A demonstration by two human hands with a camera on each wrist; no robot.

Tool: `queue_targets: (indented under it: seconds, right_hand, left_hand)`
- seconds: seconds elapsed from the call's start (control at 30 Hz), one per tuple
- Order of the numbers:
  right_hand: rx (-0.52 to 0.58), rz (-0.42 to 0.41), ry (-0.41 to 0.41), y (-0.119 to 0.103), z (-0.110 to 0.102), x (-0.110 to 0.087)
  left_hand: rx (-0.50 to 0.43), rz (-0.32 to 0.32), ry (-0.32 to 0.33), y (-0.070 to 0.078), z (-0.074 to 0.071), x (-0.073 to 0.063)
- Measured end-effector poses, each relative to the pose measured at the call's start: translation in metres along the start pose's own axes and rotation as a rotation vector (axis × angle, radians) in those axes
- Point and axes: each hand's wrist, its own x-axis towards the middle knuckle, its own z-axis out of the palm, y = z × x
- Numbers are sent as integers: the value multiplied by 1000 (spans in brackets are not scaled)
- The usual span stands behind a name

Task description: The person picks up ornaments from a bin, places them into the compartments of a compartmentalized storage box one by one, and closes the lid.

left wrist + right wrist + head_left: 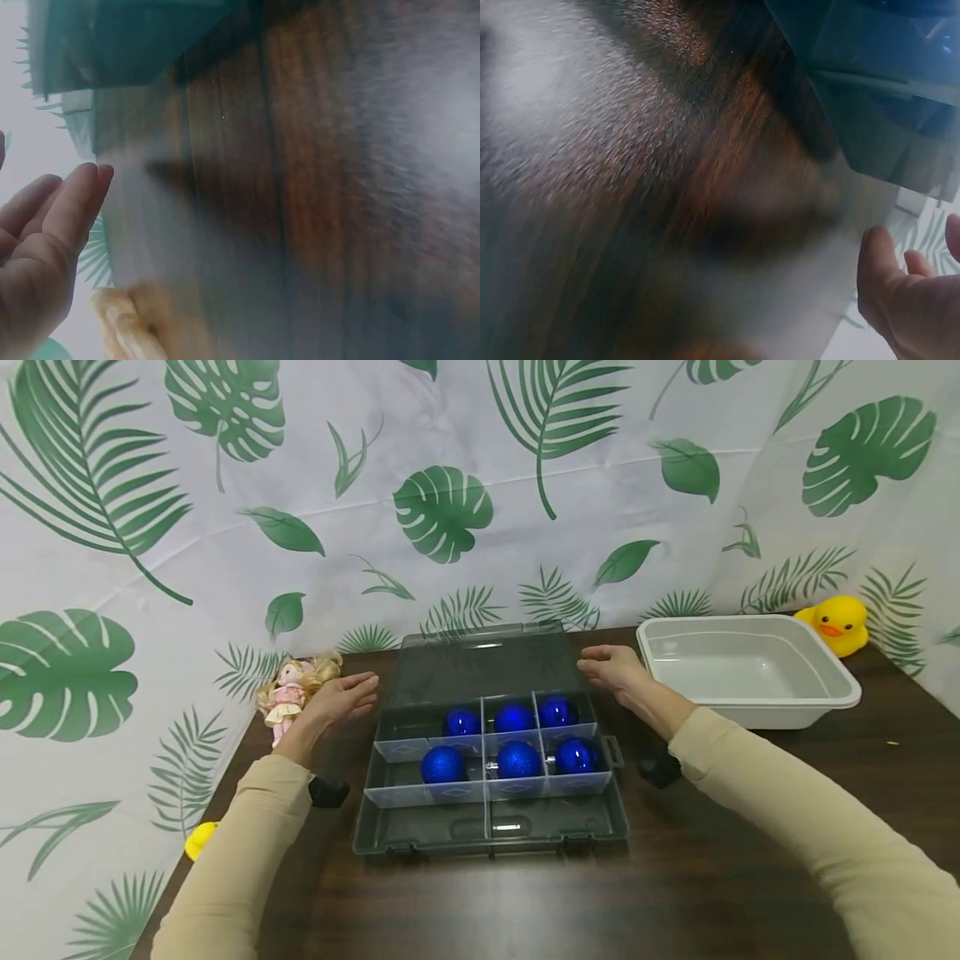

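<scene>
On the table sits a dark see-through divided box with pale clear dividers. Blue ball ornaments, some glittery and some shiny, lie in its middle and back compartments. A smoky see-through lid panel extends at the back. My left hand is held off the box's left side, fingers extended and holding nothing. Opposite it, my right hand hovers beside the panel's right edge, fingers loosely bent and holding nothing. Each wrist view shows that hand apart from the box's side.
A light grey basin stands at the right, with a yellow rubber duck behind its corner. A blond doll is at the left, near my left wrist. Another yellow object shows at the table's left edge. A leaf-printed cloth hangs behind.
</scene>
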Motion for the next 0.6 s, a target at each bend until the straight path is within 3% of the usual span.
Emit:
queue_targets:
  seconds: [0.17,0.33,0.6]
  right_hand:
    - [-13,40,-28,17,-1,29]
    - [-71,75,7,2,8,17]
    - [-50,102,36,-1,10,12]
  left_hand:
    - [-95,-51,-25,2,1,16]
    - [-118,-75,-39,4,2,27]
    - [-5,-133,32,0,2,39]
